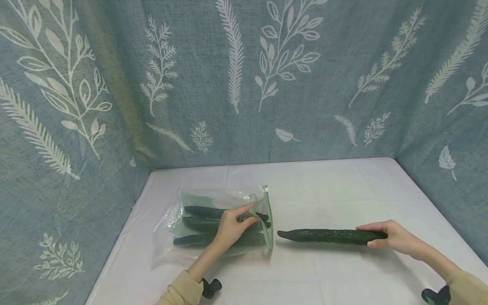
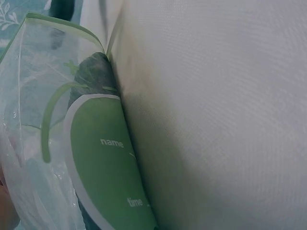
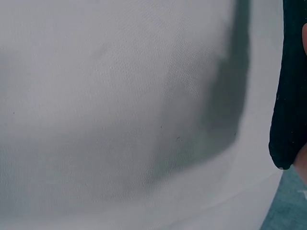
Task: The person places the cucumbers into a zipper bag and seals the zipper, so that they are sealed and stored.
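Note:
My left hand pinches the upper layer of a clear zip bag at its green-edged mouth, which gapes to the right. Inside the bag, three dark green cucumbers lie side by side, partly covered by the hand and wrist. The left wrist view has the bag's green label, printed "name" and "time". With thumb on one side and fingers on the other, my right hand grips the thick end of another cucumber. This one is held over the table, its narrow tip pointing left at the bag's mouth. Its blunt end shows in the right wrist view.
A white cloth covers the table. Blue-green curtains with white leaf prints stand behind it and along both sides. Dark wrist devices sit by both beige sleeves.

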`<state>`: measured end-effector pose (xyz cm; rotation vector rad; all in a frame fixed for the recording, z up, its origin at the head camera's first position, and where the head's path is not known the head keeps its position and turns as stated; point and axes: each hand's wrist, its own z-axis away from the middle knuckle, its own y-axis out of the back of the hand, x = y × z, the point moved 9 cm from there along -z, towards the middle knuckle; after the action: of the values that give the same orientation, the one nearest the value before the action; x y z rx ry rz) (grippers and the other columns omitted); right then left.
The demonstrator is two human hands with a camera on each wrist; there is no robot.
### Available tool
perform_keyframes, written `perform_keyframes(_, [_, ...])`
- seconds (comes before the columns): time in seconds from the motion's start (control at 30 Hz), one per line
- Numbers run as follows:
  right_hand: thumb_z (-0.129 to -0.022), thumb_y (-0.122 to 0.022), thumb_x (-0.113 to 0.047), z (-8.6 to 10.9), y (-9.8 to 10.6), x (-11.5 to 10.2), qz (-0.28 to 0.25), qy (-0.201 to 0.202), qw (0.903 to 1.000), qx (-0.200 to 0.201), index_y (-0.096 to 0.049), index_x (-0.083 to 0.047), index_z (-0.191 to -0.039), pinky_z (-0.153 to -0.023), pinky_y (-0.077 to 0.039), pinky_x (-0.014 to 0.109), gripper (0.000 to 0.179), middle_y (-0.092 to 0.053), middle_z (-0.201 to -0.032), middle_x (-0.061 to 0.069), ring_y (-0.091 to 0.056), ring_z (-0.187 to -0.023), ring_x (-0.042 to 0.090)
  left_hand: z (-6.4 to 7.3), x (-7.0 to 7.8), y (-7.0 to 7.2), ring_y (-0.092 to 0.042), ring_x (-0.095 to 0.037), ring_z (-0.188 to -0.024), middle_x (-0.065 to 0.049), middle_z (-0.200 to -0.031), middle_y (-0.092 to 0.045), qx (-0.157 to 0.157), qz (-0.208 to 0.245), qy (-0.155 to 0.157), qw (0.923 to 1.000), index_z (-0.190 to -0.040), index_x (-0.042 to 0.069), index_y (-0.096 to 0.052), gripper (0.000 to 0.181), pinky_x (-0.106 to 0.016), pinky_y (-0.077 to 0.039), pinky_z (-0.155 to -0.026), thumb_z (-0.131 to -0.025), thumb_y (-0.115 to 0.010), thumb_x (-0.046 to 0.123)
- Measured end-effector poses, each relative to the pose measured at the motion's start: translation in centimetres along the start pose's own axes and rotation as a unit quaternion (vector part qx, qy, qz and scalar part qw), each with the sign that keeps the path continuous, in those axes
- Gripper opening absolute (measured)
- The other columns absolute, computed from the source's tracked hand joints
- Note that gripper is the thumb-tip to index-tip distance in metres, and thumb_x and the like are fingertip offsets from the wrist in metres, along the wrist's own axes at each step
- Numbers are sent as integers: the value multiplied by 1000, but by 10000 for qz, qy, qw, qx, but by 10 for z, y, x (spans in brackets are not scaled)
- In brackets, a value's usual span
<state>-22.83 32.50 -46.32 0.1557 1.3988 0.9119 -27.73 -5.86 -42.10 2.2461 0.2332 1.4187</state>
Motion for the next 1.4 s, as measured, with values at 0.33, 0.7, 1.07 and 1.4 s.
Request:
perform_keyframes(0.33, [-82, -72, -29, 2, 1, 1, -193, -318, 9988, 313, -55, 2, -129, -77, -52, 15, 59, -56, -129, 28, -49, -97, -20, 0, -1, 0, -14, 0, -41, -1, -58, -56, 12, 8, 73, 10000, -122, 9, -64, 47, -14, -27, -41, -79, -74, 23])
perform_keyframes(0.7, [-84, -71, -26, -1, -2, 1, -298, -219, 9984, 430, -54, 4, -130, -79, -52, 15, 57, -55, -129, 29, -49, -98, -20, -1, -2, -1, -13, 4, -40, -11, -79, -71, 14, 30, 12, 10000, -122, 8, -64, 46, -14, -28, -41, -80, -74, 21])
perform_keyframes(1.07, [-82, -73, -32, -14, -7, -5, -166, -338, 9968, 706, -58, -1, -128, -81, -51, 14, 57, -58, -129, 23, -50, -100, -17, 0, -1, 0, -11, 4, -41, -15, -100, -72, 61, 6, -58, 10000, -122, 7, -64, 46, -14, -29, -42, -79, -75, 20])
perform_keyframes(1.4, [-81, -74, -32, -29, -11, -13, 97, -272, 9940, 1054, -61, -4, -125, -83, -49, 13, 54, -61, -127, 19, -58, -109, 3, -1, -1, -1, -13, 0, -42, -16, -115, -68, 41, 19, -108, 9999, -122, 7, -64, 47, -16, -31, -45, -78, -75, 20])
